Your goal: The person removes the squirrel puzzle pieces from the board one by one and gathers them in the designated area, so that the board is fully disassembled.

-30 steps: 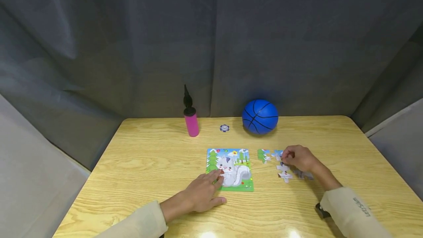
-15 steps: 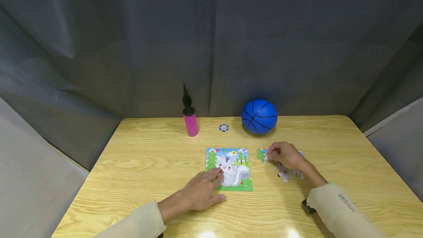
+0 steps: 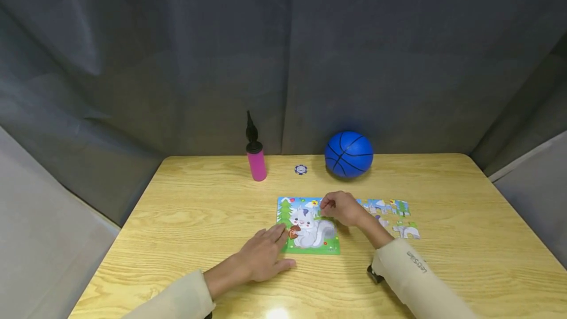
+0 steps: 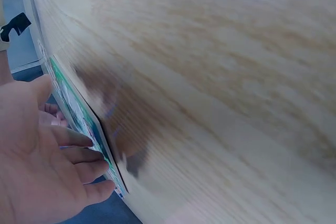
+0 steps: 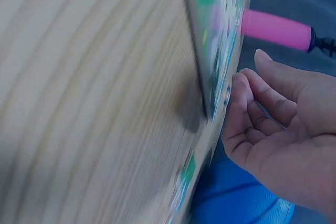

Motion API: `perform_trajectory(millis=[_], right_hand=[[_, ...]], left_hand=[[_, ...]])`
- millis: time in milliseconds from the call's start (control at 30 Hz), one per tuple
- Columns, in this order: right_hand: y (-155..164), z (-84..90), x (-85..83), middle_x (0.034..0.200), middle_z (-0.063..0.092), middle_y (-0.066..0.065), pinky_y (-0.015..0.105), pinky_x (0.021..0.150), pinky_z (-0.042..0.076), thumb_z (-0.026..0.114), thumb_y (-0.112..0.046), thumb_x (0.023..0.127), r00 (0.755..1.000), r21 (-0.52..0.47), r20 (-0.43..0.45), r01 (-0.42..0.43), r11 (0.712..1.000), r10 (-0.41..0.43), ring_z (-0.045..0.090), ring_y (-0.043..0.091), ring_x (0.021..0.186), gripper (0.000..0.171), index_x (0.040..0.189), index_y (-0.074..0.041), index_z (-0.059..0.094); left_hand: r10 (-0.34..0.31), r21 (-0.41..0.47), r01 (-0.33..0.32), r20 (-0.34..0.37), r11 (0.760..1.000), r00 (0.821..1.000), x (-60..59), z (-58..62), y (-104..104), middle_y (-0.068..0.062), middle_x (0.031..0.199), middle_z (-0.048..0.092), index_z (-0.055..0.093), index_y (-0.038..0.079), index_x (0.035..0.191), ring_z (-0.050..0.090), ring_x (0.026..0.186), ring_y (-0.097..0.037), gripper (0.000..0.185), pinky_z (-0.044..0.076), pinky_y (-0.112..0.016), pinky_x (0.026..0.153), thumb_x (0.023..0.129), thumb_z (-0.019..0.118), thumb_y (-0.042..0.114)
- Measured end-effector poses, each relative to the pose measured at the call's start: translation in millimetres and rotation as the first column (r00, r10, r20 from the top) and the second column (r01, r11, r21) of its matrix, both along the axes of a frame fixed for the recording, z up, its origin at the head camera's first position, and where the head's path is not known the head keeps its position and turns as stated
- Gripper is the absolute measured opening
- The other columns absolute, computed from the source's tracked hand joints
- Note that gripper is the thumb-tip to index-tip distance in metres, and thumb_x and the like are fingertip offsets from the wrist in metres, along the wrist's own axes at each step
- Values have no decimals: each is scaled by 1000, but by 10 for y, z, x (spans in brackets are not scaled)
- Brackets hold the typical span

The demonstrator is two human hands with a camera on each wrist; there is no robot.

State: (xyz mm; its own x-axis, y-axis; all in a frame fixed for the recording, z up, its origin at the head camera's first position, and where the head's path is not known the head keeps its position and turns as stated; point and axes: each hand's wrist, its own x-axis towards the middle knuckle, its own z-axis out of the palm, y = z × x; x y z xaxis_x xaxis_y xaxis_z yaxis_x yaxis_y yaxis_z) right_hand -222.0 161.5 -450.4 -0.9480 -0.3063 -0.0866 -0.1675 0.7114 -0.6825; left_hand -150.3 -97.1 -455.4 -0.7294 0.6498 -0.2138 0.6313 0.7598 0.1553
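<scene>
1. Fitting a piece: right hand (image 3: 338,207) pinches what seems a puzzle piece (hardly visible) over the puzzle board (image 3: 310,240) mid-bench.
2. Left hand (image 3: 261,258), fingers flat, steadies the board's edge.
3. Next: align, press down.

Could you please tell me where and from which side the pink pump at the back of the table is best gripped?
Probably round the pink barrel of the pump, from the front. It stands upright near the table's far edge with the curtain close behind, and its black top looks narrower. A small round token lies apart on one side, out of the way.
</scene>
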Motion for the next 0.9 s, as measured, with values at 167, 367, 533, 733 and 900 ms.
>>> perform_trajectory(millis=[167, 367, 533, 733, 900], right_hand=[[-236, -31, -57, 81, 66, 4, 23, 65, 48, 69, -9, 85, 1000, 1, 29, -4, 1000, 4, 56, 10, 73, 11, 94, -2, 68], [-413, -96, -60, 82, 67, 6, 22, 64, 48, 69, -8, 85, 997, -27, 74, 7, 1000, -5, 57, 11, 72, 13, 96, -2, 69], [-523, -126, -43, 81, 65, 4, 21, 62, 47, 70, -8, 84, 995, -40, 94, 38, 998, -34, 55, 11, 71, 13, 96, -2, 69], [-628, -143, -11, 76, 64, 2, 20, 57, 46, 72, -9, 82, 995, -30, 92, 36, 999, -33, 55, 10, 67, 13, 93, -3, 69], [-671, -130, 13, 75, 62, 2, 20, 56, 45, 71, -8, 82, 996, -23, 92, 23, 999, -20, 54, 10, 67, 13, 93, -2, 69]], left_hand=[[14, -1, -14, 6, 1000, 1000, 32, -2, -27, -15, 157, 23, 31, 2, 147, 22, 146, -27, 79, 25, -49, 117, 95, 31, 61], [-1, -12, 1, -8, 1000, 1000, 50, -46, -27, -15, 157, 21, 29, 2, 148, 20, 147, -26, 79, 24, -50, 117, 96, 30, 62], [0, -25, -1, -16, 1000, 1000, 51, -45, -33, -15, 157, 21, 30, 4, 148, 21, 146, -27, 78, 25, -50, 117, 96, 31, 61], [4, -31, -4, -11, 1000, 1000, 48, -19, -44, -17, 156, 23, 32, 5, 147, 25, 145, -29, 75, 26, -50, 116, 96, 34, 60], [-13, -46, 11, -48, 999, 999, 55, -35, -49, -17, 156, 24, 33, 5, 147, 25, 145, -30, 75, 26, -50, 116, 96, 35, 59]])
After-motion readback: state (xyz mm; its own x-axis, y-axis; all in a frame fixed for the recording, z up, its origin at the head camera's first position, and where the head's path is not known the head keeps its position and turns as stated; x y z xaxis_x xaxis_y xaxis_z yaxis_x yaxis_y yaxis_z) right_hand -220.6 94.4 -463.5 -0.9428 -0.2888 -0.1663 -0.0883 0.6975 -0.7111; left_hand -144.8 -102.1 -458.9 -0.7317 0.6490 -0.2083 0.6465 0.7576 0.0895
